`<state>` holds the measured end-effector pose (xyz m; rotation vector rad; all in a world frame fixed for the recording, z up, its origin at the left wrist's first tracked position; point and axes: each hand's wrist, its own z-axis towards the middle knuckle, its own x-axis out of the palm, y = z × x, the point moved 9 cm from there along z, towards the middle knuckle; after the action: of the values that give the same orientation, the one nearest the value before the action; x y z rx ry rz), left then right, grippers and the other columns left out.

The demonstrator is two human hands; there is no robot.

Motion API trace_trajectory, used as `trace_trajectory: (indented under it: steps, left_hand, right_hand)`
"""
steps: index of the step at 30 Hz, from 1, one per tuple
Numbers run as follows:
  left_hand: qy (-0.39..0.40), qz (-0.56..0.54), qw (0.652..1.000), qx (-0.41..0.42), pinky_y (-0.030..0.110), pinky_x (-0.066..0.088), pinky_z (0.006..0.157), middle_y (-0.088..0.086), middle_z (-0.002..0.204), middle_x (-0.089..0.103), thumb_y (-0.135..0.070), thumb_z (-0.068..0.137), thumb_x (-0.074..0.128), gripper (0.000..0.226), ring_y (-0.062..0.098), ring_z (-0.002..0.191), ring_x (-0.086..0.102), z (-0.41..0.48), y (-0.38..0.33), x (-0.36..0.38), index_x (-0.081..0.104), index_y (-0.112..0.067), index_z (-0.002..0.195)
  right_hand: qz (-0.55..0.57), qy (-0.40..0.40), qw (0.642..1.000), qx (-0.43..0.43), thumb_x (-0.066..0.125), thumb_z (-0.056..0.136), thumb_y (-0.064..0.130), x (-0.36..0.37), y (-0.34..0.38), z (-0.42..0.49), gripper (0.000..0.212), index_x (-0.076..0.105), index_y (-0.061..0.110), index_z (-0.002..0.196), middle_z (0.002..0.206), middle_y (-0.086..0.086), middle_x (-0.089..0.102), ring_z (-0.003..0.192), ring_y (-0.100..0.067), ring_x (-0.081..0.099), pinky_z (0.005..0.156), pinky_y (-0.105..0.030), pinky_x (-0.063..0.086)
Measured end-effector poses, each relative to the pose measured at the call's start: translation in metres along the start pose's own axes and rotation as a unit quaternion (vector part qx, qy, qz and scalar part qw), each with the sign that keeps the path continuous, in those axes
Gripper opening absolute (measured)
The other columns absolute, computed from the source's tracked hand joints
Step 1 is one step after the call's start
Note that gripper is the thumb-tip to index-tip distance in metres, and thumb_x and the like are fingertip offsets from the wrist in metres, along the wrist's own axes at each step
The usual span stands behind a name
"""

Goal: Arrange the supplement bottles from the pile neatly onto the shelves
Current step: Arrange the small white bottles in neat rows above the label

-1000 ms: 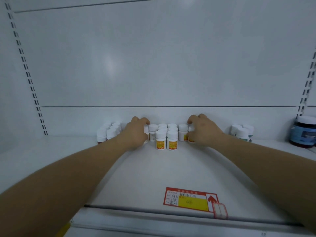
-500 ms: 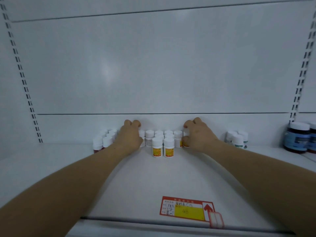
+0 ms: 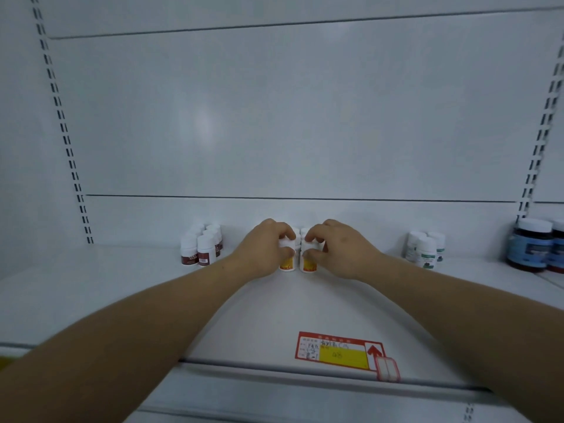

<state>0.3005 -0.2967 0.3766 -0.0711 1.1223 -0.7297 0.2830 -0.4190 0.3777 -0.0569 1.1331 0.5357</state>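
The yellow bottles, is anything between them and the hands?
No, nothing visible. The left hand holds the left yellow-label bottle, and the right hand holds the right yellow-label bottle.

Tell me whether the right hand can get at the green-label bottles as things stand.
Probably yes: the green-label bottles stand just right of the right hand, with only bare shelf between. It grips a yellow-label bottle, though, and must let go first.

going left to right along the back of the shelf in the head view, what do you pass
red-label bottles → left hand → left yellow-label bottle → right yellow-label bottle → right hand → green-label bottles → blue jars
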Motion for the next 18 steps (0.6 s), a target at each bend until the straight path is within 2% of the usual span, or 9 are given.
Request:
trace_trajectory:
  steps: [10,13,16,18]
  left_hand:
    - [-0.037,0.037,0.995,-0.079,0.028,0.043,0.081,0.008,0.114,0.048,-0.008,0.086,0.059,0.024,0.021,0.094,0.054,-0.002,0.055,-0.023,0.061,-0.014,0.11]
    - [-0.038,0.031,0.995,-0.09,0.026,0.04,0.075,0.007,0.114,0.044,-0.009,0.087,0.059,0.026,0.018,0.086,0.05,0.002,0.061,-0.02,0.06,-0.018,0.112]
    - [-0.024,-0.006,0.995,-0.102,0.027,0.04,0.073,0.011,0.117,0.049,-0.009,0.086,0.06,0.039,0.02,0.087,0.052,0.006,0.066,-0.015,0.052,-0.018,0.123]
    - [-0.004,-0.024,0.993,-0.113,0.031,0.045,0.081,0.011,0.122,0.054,-0.012,0.087,0.06,0.045,0.023,0.096,0.056,0.006,0.069,-0.008,0.046,-0.017,0.13]
  right_hand:
    - [0.022,-0.004,0.999,0.044,0.061,0.089,0.028,-0.002,-0.008,0.001,0.025,0.059,0.019,0.112,0.108,-0.001,0.053,0.094,-0.016,0.052,0.089,-0.027,0.043]
    - [0.039,0.002,0.999,0.036,0.064,0.087,0.026,0.0,-0.002,0.002,0.025,0.06,0.019,0.111,0.108,-0.001,0.053,0.095,-0.017,0.054,0.087,-0.027,0.043]
    - [0.049,0.016,0.998,0.034,0.066,0.085,0.025,0.002,0.001,0.002,0.028,0.058,0.02,0.112,0.108,0.0,0.052,0.093,-0.015,0.053,0.088,-0.027,0.044]
    - [0.052,0.015,0.998,0.035,0.066,0.084,0.025,0.002,0.001,0.002,0.028,0.058,0.02,0.111,0.107,0.0,0.052,0.092,-0.015,0.052,0.088,-0.028,0.044]
